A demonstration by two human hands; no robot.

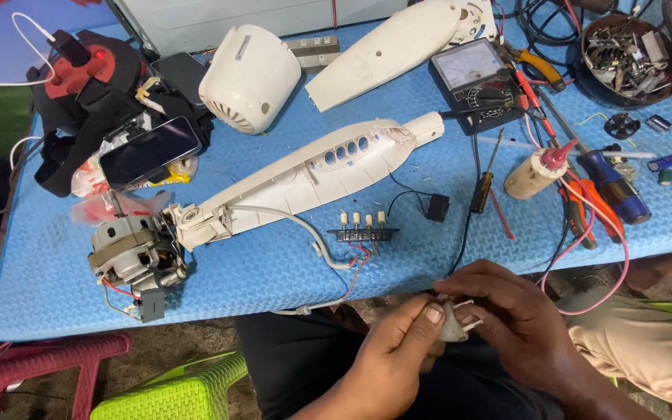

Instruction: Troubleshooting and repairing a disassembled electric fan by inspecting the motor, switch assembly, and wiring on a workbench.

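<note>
Both hands meet just below the near edge of the blue textured foam table mat [274, 272], over the person's lap. The left hand [398, 342] pinches a small grey mains plug with two metal pins [454, 320] between thumb and fingers, thumb pressed on its top, while the right hand [507, 311] curls around the same plug from the other side, fingers closed over its body so the pins poke out between the two hands. A grey cable [305, 233] runs from near the hands up onto the mat to the long off-white plastic fan neck housing [313, 167], which lies diagonally and ends at the left in a bare grey metal motor [130, 253]. Just beside the cable stands a black switch block with four pale push buttons [363, 227]. Farther back lie a rounded white motor cover [249, 78], a black analogue multimeter [480, 82], a black-screened phone [149, 149] and, to the right, a cream squeeze bottle with a red nozzle [537, 169] among screwdrivers and pliers.
</note>
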